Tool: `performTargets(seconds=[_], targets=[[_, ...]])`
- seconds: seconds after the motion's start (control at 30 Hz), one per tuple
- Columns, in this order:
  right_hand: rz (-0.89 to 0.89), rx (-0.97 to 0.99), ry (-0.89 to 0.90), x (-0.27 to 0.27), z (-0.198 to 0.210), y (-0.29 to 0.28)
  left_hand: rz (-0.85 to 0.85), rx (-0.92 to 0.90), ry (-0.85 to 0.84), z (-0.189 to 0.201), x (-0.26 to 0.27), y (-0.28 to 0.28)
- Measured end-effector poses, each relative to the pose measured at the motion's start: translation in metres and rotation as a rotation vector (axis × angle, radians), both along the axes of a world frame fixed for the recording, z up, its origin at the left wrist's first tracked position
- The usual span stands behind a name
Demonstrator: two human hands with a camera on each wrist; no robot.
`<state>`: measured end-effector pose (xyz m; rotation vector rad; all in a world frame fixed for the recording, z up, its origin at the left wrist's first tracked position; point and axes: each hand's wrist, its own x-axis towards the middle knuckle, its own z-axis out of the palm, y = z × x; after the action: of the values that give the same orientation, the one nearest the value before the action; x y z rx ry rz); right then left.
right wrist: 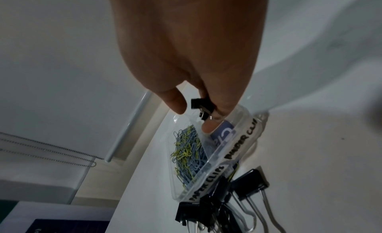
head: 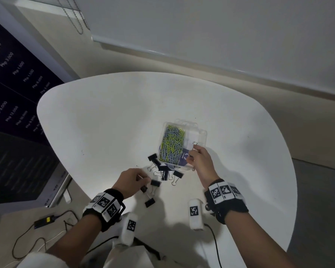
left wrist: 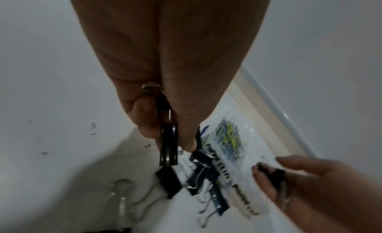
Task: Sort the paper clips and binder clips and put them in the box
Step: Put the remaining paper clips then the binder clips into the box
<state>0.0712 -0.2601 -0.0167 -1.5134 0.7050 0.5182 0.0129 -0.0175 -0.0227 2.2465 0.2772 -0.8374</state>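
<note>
1. We see the clear plastic box (head: 201, 132) just right of centre in the head view, standing on the white surface (head: 104, 122).
2. Its left compartment is packed with blue and yellow paper clips (head: 172, 144); the right wrist view shows handwritten labels on the near wall, "PAPER CLIPS" and what looks like "BINDER CLIPS" (partly blurred).
3. Our right hand (head: 200, 161) hovers over the right compartment, fingers pinching a small black binder clip (right wrist: 201, 108), its wire loop poking above the fingertips in the head view.
4. Our left hand (head: 132, 180), lower left of the box, grips another black binder clip (left wrist: 168, 145) between thumb and fingers, held above the surface.
5. A cluster of loose binder clips (head: 163, 170) lies on the surface touching the box's near edge, silver handles splayed.
6. Three more black clips (head: 150, 202) sit further toward the bottom of the frame, beside the left hand.
</note>
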Motion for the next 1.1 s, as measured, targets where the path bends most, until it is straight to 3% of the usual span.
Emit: performTargets(seconds=[0.07,0.23,0.4,0.53,0.7,0.8,0.87,0.93,1.1], targets=[[0.049,-0.042,-0.001,0.002,0.001,0.002,0.036,-0.053,-0.018,0.007,0.008,-0.007],[0.174,-0.134,-0.084,-0.001,0.014,0.002,0.332,-0.363,0.024,0.027,0.039,-0.063],[0.229,-0.356,-0.250,-0.017,0.004,-0.016,0.243,-0.341,-0.039,0.033,0.076,-0.128],[0.257,-0.377,-0.287,-0.031,-0.003,-0.025,0.134,-0.216,-0.141,0.030,0.080,-0.149],[0.312,-0.344,-0.443,-0.049,-0.005,-0.025,0.101,-0.181,-0.375,0.033,0.060,-0.120],[0.497,-0.347,-0.542,-0.062,-0.010,-0.023,0.146,-0.028,-0.491,0.019,0.047,-0.077],[0.714,-0.471,-0.571,-0.070,-0.018,-0.018,0.134,0.111,-0.444,0.001,0.045,-0.049],[0.868,-0.611,-0.636,-0.077,-0.024,-0.012,0.014,0.155,-0.368,-0.014,0.045,-0.033],[1.026,-0.797,-0.638,-0.086,-0.033,0.003,-0.246,0.136,-0.361,-0.029,0.045,-0.027]])
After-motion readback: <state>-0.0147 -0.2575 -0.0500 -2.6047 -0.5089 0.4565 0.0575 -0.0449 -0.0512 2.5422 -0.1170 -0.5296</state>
